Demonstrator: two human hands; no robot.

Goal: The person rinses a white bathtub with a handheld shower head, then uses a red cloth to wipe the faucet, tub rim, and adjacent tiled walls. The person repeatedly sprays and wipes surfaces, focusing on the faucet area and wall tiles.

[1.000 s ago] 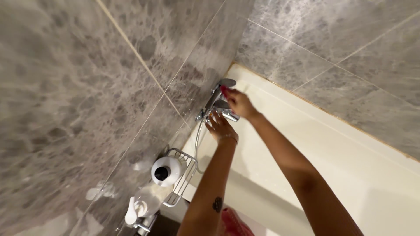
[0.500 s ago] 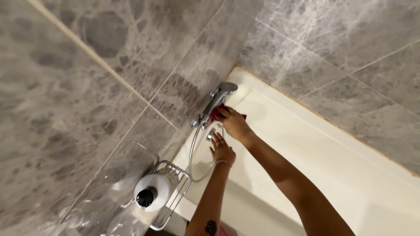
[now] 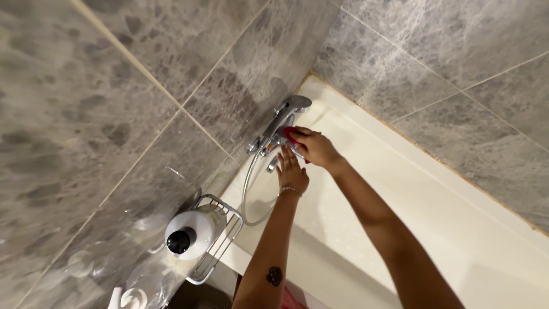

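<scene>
Two hands work at the chrome tap [image 3: 284,123] above the tub [image 3: 434,212]: the right hand [image 3: 315,147] grips a red cloth [image 3: 293,137] against it, the left hand [image 3: 291,173] rests open-fingered underneath, so steadying the tap while rubbing firmly seems best.

warm, moderate light | glare on wall tiles [image 3: 171,34] at 10 o'clock | soft arm shadows on tub [image 3: 434,217] | edges slightly blurred

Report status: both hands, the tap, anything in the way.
Right hand presses red cloth against chrome tap. Left hand open under tap, touching it. Shower hose hangs beside left wrist; wire rack with white bottle off left.
</scene>
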